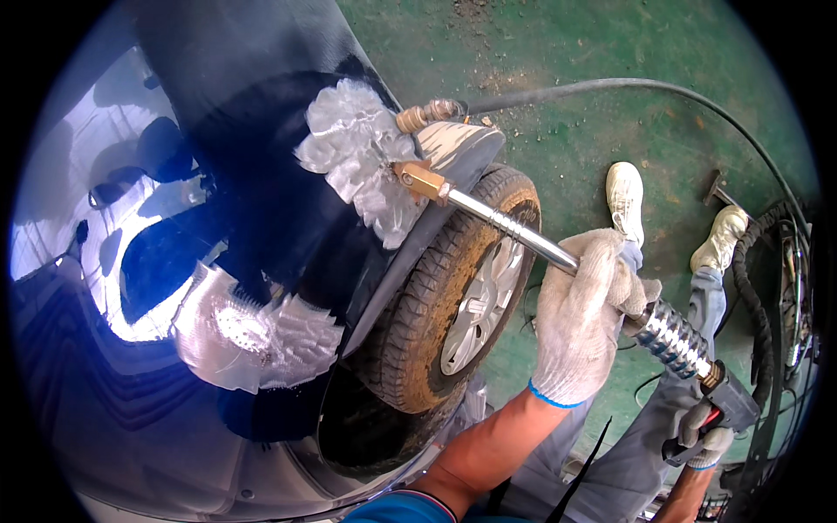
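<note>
A slide-hammer dent puller (510,228) runs from the car's side toward my lower right. Its brass-coloured tip meets a bare, sanded metal patch (353,144) on the dark blue body panel (261,174). My left hand (580,318), in a white knit glove, is wrapped around the middle of the tool's shaft, beside a chrome ribbed part. Farther back, my gloved right hand (704,436) grips the black pistol handle (734,403) by its red trigger. A copper-coloured cable end (427,115) sits against the panel edge near the tip.
A second sanded patch (261,336) lies on the panel nearer me. Below the arch is a muddy wheel (471,296). A black cable (645,84) arcs over the green floor to equipment (793,296) at the right. A hammer (718,187) stands by my shoe (724,235).
</note>
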Demonstrator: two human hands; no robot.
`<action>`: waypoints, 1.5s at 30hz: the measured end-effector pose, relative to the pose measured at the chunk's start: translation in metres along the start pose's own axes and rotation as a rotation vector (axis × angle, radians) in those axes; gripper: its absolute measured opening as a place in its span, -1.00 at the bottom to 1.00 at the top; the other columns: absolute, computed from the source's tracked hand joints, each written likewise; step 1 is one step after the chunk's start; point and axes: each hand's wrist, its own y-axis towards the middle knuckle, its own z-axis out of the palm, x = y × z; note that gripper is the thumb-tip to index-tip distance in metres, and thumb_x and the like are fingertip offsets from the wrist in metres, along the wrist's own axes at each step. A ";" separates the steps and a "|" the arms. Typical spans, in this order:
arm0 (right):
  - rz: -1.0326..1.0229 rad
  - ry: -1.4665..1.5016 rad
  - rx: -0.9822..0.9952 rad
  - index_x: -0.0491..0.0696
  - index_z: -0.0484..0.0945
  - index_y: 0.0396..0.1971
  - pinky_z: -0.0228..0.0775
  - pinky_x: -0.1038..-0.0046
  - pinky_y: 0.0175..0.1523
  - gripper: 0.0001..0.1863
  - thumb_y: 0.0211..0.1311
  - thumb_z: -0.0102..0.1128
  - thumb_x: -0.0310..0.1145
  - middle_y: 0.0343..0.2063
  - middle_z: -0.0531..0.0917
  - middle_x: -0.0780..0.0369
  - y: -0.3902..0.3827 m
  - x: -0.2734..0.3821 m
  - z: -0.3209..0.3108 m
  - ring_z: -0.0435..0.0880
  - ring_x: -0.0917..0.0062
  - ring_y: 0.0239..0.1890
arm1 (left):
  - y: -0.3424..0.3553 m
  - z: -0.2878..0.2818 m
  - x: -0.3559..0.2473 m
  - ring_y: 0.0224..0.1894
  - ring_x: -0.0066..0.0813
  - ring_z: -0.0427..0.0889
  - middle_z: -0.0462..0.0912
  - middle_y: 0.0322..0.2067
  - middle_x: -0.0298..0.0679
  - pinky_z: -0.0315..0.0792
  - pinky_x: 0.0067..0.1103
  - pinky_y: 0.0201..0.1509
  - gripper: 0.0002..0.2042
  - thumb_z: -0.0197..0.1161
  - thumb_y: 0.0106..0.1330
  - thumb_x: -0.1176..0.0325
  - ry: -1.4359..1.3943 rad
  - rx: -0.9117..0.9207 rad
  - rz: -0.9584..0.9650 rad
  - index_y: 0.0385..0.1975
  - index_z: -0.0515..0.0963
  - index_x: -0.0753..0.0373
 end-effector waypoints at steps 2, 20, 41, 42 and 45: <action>0.003 0.008 -0.010 -0.30 0.53 -0.46 0.23 0.47 -0.68 -0.56 -0.13 0.47 -0.22 -0.79 0.51 0.11 -0.001 -0.001 0.000 0.46 0.41 -0.76 | 0.000 0.000 0.001 -0.50 -0.62 0.43 0.36 -0.52 -0.40 0.59 -0.44 -0.10 -0.76 0.08 0.53 0.23 0.004 -0.020 0.001 -0.03 0.41 0.28; 0.002 0.021 -0.002 -0.33 0.53 -0.29 0.28 0.43 -0.65 -0.50 -0.09 0.51 -0.26 -0.75 0.53 0.10 0.006 0.002 -0.003 0.48 0.38 -0.75 | -0.007 0.015 0.030 -0.37 -0.43 0.63 0.59 -0.44 -0.31 0.57 -0.38 -0.13 -0.74 0.25 0.39 0.26 -0.053 -0.118 -0.035 -0.06 0.52 0.28; 0.039 0.052 0.016 -0.38 0.52 -0.36 0.35 0.38 -0.64 -0.50 -0.11 0.50 -0.24 -0.75 0.54 0.05 -0.006 0.017 -0.005 0.48 0.32 -0.75 | 0.021 -0.001 0.001 -0.50 -0.46 0.54 0.49 -0.58 -0.34 0.53 -0.39 -0.20 -0.70 0.16 0.43 0.26 -0.007 0.021 0.061 -0.02 0.49 0.37; 0.051 0.051 0.038 -0.39 0.53 -0.35 0.36 0.39 -0.63 -0.50 -0.10 0.49 -0.25 -0.74 0.54 0.05 -0.007 0.019 -0.008 0.47 0.36 -0.77 | 0.032 -0.008 -0.016 -0.50 -0.47 0.53 0.48 -0.58 -0.35 0.52 -0.41 -0.20 -0.71 0.12 0.45 0.25 0.014 0.034 0.077 -0.04 0.49 0.37; -0.015 0.032 -0.059 -0.39 0.52 -0.34 0.36 0.39 -0.64 -0.52 -0.10 0.49 -0.28 -0.73 0.55 0.03 -0.005 0.016 -0.011 0.47 0.38 -0.77 | 0.063 -0.017 -0.056 -0.45 -0.51 0.55 0.51 -0.57 -0.34 0.52 -0.45 -0.16 -0.73 0.01 0.49 0.26 -0.089 0.061 0.177 -0.10 0.51 0.35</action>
